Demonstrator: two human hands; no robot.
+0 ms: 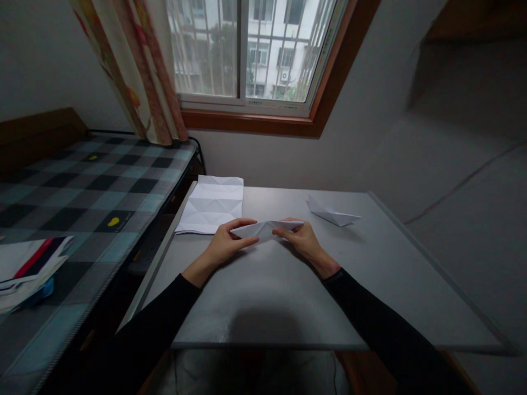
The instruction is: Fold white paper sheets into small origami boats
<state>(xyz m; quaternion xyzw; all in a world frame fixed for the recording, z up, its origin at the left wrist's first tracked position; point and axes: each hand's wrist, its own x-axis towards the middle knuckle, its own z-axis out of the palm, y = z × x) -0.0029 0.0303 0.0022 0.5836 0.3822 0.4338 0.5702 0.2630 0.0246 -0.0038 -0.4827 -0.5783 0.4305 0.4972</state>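
Observation:
Between my two hands is a folded white paper boat (265, 229), long and low with pointed ends, held just above the tabletop. My left hand (230, 240) pinches its left end, thumb in front and fingers behind. The right end is gripped the same way by my right hand (302, 238). A second paper boat (333, 213) rests on the table to the right, beyond my right hand. Behind my left hand lies a stack of creased white paper sheets (216, 200).
The white table (280, 307) meets the wall under a barred window (247, 52). On the left stands a bed with a checked cover (123, 186), and folded cloth (31, 269) lies on it. A patterned curtain (140, 82) hangs beside the window.

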